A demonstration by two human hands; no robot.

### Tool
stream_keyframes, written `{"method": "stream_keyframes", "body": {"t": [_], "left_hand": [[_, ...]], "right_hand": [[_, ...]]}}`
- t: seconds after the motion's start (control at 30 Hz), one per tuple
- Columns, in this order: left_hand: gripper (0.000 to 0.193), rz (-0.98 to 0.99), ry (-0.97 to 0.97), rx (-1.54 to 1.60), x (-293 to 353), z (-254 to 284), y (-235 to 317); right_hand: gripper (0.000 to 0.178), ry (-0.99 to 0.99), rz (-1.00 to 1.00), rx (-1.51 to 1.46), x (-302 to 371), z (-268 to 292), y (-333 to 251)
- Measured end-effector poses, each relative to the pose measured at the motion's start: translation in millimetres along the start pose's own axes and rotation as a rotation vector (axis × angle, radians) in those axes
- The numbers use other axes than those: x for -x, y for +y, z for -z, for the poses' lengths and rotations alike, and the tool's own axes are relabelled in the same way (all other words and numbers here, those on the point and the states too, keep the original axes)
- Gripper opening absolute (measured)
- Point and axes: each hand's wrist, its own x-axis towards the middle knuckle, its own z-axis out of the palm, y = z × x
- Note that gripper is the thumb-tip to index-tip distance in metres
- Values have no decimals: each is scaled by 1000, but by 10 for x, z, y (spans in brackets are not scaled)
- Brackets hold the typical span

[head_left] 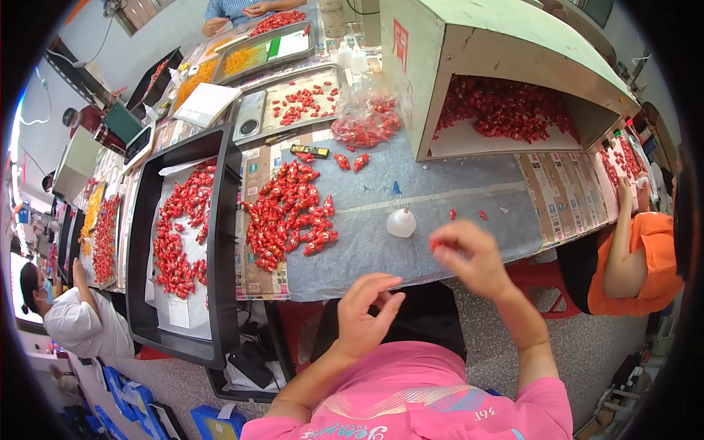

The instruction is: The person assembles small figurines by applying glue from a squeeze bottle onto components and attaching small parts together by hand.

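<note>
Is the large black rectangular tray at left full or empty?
Partly filled: the tray holds small glossy red pieces, white lining showing between.

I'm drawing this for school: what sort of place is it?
Probably a workshop for handwork. It has a heap of small, glossy red pieces, a deep, rectangular black tray holding more of them, and a person in an orange top seated on the right.

Bright, even light covers the counter [352, 271], with dim shade inside the pale box [506, 37]. White glare burns out the far left edge. Fisheye distortion bends edges near black corners.
</note>
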Motion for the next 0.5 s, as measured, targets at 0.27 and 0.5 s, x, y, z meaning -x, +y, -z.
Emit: {"method": "stream_keyframes", "body": {"t": [0.27, 0.5], "left_hand": [[22, 5, -180, 136, -1, -57, -25], [23, 270, -112, 665, 13, 11, -177]], "right_hand": [[24, -122, -366, -748, 508, -431, 44], [19, -19, -232, -540, 349, -552, -28]]}}
